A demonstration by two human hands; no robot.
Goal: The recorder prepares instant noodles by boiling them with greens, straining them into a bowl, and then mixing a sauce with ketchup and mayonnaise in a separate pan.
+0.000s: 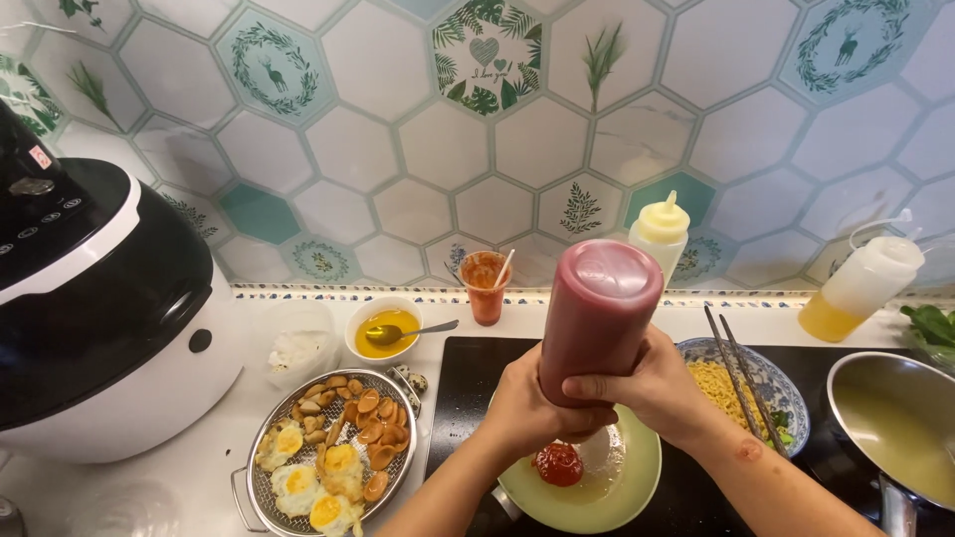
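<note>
Ketchup bottle (597, 318), red and turned nozzle-down, sits upright-inverted between both hands in the head view; the left hand (527, 403) wraps its lower part from one side with fingers curled tight against the plastic; the right hand (657, 388) closes round the other side, fingers pressed together across the front of the bottle. Directly below the fingers lies a pale green plate (627, 487) with a red blob of sauce (558, 463) on it; the nozzle itself is hidden behind the fingers. Beyond the right hand's knuckles stands a patterned bowl of noodles (731, 383) with chopsticks (741, 373) laid across; off past the left wrist sits a wire basket of fried eggs and sausage slices (333, 452).
</note>
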